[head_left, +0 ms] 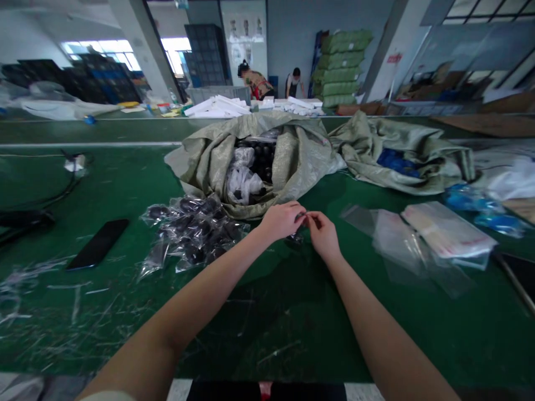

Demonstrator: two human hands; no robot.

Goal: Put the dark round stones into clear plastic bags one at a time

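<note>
My left hand (282, 220) and my right hand (322, 235) meet over the green table (267, 312), fingers pinched together on a small clear plastic bag (295, 238) with a dark piece in it. Just left of my hands lies a pile of small clear bags holding black parts (190, 231). Behind my hands an open woven sack (254, 159) is full of black parts and crumpled plastic. To the right lies a stack of empty flat clear bags (438, 234).
A black phone (98, 252) lies at the left, with cables (37, 206) beyond it. A second crumpled sack (401, 156) with blue pieces sits at the back right. Plastic strips litter the near left. Two people (271, 83) work at a far table.
</note>
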